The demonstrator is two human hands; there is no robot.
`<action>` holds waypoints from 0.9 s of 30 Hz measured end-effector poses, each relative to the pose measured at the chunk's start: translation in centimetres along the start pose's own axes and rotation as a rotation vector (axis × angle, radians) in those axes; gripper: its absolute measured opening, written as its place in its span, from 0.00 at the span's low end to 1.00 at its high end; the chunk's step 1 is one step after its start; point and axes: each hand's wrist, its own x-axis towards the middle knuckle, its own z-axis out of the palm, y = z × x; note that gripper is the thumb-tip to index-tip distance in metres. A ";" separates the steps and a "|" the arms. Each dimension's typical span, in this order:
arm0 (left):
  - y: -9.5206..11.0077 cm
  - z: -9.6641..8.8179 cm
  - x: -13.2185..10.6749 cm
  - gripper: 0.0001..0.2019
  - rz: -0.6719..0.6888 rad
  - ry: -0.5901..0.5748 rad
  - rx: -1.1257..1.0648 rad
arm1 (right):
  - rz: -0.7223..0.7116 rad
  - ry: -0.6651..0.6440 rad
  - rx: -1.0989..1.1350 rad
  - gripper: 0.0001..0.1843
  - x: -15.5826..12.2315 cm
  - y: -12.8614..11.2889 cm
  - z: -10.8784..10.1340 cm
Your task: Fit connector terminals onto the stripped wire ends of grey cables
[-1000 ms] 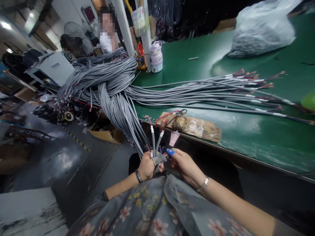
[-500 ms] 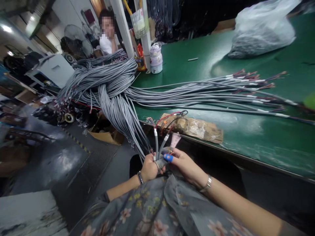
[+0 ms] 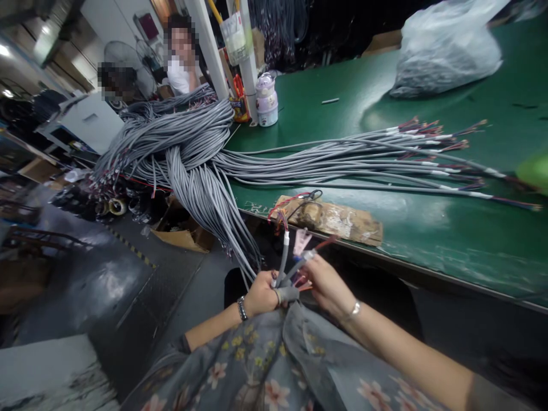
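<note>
My left hand (image 3: 261,297) is closed around several grey cables (image 3: 283,260) just above my lap, and a grey wrap covers its thumb or a finger. One of these cables stands upright with a white band and thin coloured wires at its tip. My right hand (image 3: 329,287) pinches another grey cable near its white-banded end, which leans to the right. Orange-red bare wires show between the two hands. Behind the right fingers is a pink forked piece (image 3: 302,241), partly hidden.
On the green table (image 3: 454,228) lie a long bundle of grey cables (image 3: 325,161), a worn wooden board (image 3: 351,221) and a plastic bag (image 3: 445,51). A lilac container (image 3: 267,100) stands by the post. A co-worker (image 3: 182,57) sits at the far left. An open carton (image 3: 182,231) is on the floor.
My right hand has moved slightly up and right and bends one cable end to the right. The cables in my left hand have spread apart. The view has shifted a little.
</note>
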 end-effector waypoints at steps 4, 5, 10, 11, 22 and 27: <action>-0.2 -0.3 0.0 0.21 -0.028 0.109 -0.110 | 0.095 -0.051 0.147 0.15 0.5 -0.7 -1.4; -0.3 -0.3 0.1 0.21 -0.021 0.151 -0.139 | 0.143 -0.135 0.147 0.15 0.3 -0.7 -1.7; -0.6 -0.4 0.4 0.22 0.012 0.166 -0.168 | 0.110 -0.469 -0.041 0.25 -1.4 -0.2 -1.5; -0.6 -0.3 0.4 0.22 0.010 0.147 -0.150 | 0.064 -0.479 -0.092 0.24 -1.6 -0.1 -1.2; -1.4 -0.7 0.6 0.23 0.023 0.115 -0.085 | -0.077 -0.440 -0.287 0.24 -2.3 -1.1 0.5; -1.5 -0.4 0.6 0.24 0.040 0.126 -0.079 | -0.038 -0.314 -0.240 0.21 -2.1 -0.5 0.9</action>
